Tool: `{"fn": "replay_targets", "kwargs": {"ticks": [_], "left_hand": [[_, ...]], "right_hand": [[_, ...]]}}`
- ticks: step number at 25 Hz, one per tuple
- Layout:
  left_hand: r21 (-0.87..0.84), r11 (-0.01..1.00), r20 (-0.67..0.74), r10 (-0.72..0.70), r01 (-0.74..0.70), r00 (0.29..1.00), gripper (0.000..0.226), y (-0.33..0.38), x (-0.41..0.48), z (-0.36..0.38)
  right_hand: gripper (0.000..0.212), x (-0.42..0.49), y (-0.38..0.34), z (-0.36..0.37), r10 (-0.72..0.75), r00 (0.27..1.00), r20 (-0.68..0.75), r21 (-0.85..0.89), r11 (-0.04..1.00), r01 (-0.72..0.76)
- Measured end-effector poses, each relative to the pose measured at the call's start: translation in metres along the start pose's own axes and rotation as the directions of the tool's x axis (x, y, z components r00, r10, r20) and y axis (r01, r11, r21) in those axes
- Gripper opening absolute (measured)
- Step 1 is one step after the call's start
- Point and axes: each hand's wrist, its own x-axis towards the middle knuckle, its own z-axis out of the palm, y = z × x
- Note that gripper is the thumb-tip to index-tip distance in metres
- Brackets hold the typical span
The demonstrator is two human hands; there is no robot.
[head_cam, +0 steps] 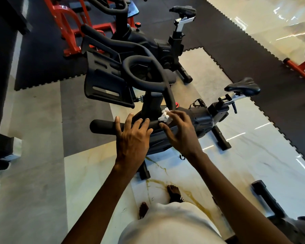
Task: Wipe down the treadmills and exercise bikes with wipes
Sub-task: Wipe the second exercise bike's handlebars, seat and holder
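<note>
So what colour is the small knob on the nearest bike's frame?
Red knob, seen in the head view.

Gym, black exercise bikes (165, 106) in a row, red equipment frame (67, 23), interlocking rubber mats (253, 55)

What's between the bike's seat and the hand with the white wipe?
In the head view, the bike's black frame body runs from the right hand holding the wipe up to the seat, with the seat post clamp before the seat.

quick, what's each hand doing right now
Left hand: open, fingers spread on the handlebar, holding nothing.
Right hand: fingertips pinching the white wipe.
</note>
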Motion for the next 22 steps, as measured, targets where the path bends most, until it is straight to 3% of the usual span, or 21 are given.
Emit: {"fn": "replay_targets", "kwargs": {"ticks": [5, 8, 11, 14, 17, 22], "left_hand": [[-0.05, 0.998, 0.033, -0.044, 0.046, 0.998, 0.033, 0.018, 0.01, 0.009], [-0.13, 0.988, 0.058, -0.079, 0.086, 0.995, 0.031, 0.028, 0.014, 0.013], [-0.189, 0.975, 0.068, -0.106, 0.117, 0.992, 0.032, 0.034, 0.015, 0.018], [-0.187, 0.971, 0.057, -0.138, 0.146, 0.989, 0.04, 0.044, 0.017, 0.025], [-0.193, 0.957, 0.067, -0.206, 0.216, 0.976, 0.041, 0.059, 0.022, 0.032], [-0.188, 0.935, 0.059, -0.294, 0.3, 0.954, 0.04, 0.082, 0.032, 0.037]], "right_hand": [[0.036, 0.033, 0.032, -0.019, -0.047, 0.998, -0.03, 0.002, 0.999, 0.047], [0.033, 0.05, 0.045, -0.023, -0.027, 0.998, -0.048, 0.104, 0.994, 0.032], [0.036, 0.038, 0.049, -0.025, -0.08, 0.997, 0.019, 0.153, 0.985, 0.076], [0.038, 0.052, 0.059, -0.029, -0.145, 0.989, 0.036, 0.142, 0.98, 0.138], [0.031, 0.096, 0.063, -0.024, -0.12, 0.993, 0.004, 0.221, 0.968, 0.116], [0.034, 0.081, 0.08, -0.036, -0.289, 0.944, 0.162, 0.227, 0.941, 0.249]]}}
